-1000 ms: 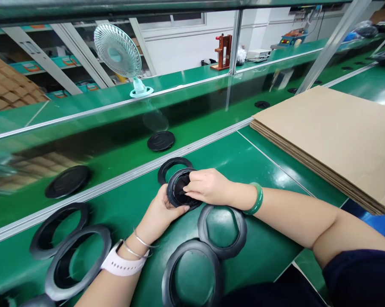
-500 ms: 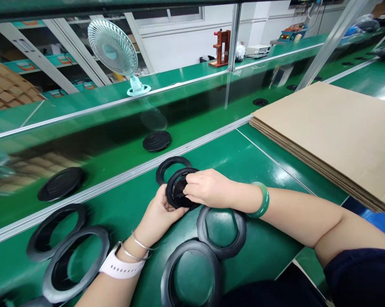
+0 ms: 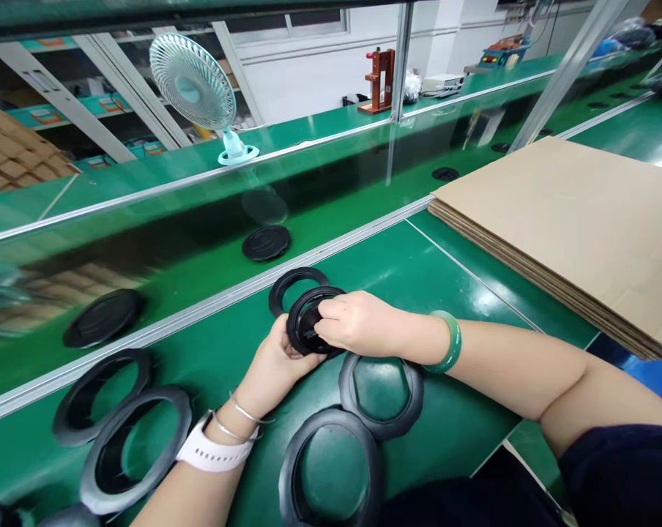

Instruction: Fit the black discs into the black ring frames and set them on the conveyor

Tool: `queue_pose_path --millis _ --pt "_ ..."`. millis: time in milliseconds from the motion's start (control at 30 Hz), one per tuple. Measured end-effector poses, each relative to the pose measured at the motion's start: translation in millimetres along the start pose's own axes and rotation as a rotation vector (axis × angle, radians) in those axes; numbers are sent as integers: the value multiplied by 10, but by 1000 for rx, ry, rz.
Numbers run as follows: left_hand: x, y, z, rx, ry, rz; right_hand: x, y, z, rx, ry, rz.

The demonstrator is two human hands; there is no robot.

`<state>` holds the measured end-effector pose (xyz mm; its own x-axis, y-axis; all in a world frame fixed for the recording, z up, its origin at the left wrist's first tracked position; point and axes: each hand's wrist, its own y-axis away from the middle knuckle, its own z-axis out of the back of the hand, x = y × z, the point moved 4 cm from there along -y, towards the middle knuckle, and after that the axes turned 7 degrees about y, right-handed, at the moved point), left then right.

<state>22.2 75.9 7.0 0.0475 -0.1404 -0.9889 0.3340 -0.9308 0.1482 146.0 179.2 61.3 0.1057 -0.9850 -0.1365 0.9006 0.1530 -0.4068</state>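
Note:
My left hand [image 3: 276, 366] grips the lower left rim of a round black plastic part [image 3: 294, 322], tilted up off the green table. My right hand [image 3: 358, 322] has its fingers curled into a pinch inside that part, near its dark centre; whatever lies between the fingertips is hidden. Just behind stands a thin black ring [image 3: 276, 296], partly covered by the held part. Close to my right wrist lies a dark ring [image 3: 416, 399], touching a larger ring [image 3: 291, 472] nearer to me. Left of my left wrist, two more thick rings [image 3: 92, 492] overlap.
Beyond a metal rail, a green belt carries black discs [image 3: 266, 243]. Stacked cardboard sheets [image 3: 556, 212] lie on the right of the table. A pale green fan [image 3: 193, 84] and a red-brown press [image 3: 383, 80] stand on the far bench behind a low clear panel.
The discs on the belt have shifted slightly left. Both hands keep nearly the same place and grip on the black part, which has turned very little.

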Motion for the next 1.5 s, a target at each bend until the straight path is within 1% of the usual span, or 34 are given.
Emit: queue_pose_path --millis 233,333,433,500,633,733,867,933,1033,1167,1267,1367,1433,1500 --pt "1 4 -10 18 5 -3 -92 7 -97 6 -112 -37" --pt "9 17 -10 34 2 1 -132 10 -105 7 -185 -65" --pt "8 24 -18 50 -7 3 -155 -3 -83 39 -235 -75" --pt "7 24 -23 48 -19 1 -148 -19 -47 84 -224 -68" --pt "7 18 -32 23 -68 -12 -72 -50 66 195 -115 -11" --pt "6 16 -47 0 -96 -21 -34 -64 137 241 -56 3" --pt "12 26 -72 -8 -72 -17 -48 -60 102 272 -41 12" --pt "18 34 -75 -9 -63 -10 -74 -52 44 255 -60 -18" --pt "19 39 -71 -13 -76 -15 -94 -32 -36 195 -89 -83" --pt "10 21 -69 -23 -49 -21 -43 4 -109 148 -83 -127" --pt "18 9 -63 -33 -12 -24 12 19 -123 116 -71 -199" --pt "41 9 -51 -38 -18 -30 67 13 -138 145 -36 -259" --pt "56 9 -46 -36 -30 -30 85 5 -161 197 -9 -273" --pt "63 6 -47 -31 -31 -19 70 -1 -173 216 6 -272"
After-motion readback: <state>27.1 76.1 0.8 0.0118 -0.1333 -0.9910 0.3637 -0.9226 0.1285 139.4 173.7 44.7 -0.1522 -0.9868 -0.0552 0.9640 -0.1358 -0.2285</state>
